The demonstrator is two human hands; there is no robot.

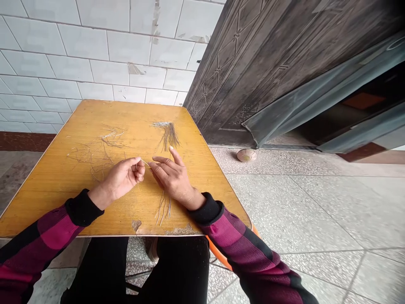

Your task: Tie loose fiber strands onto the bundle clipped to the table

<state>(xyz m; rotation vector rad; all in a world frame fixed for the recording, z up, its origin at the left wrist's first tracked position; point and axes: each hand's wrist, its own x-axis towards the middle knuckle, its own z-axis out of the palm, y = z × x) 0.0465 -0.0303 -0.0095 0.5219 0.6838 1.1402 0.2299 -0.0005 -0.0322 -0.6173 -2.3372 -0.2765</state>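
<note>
Head view, looking down: the left hand (pixel 122 179), fingers curled, pinches one end of a thin strand (pixel 144 161); the right hand (pixel 173 177) pinches the other end, forefinger raised. Both rest mid-way across a yellow desk (pixel 57 198), back from its chipped near edge. A small tuft (pixel 163 209) lies under the right wrist, a bundle (pixel 167 133) just beyond, loose strands (pixel 98 150) to the left. Tiled wall (pixel 95 55) meets the far edge; bare floor (pixel 316 211) opens rightward, with a ball (pixel 246 155) by the door (pixel 268 63).
</note>
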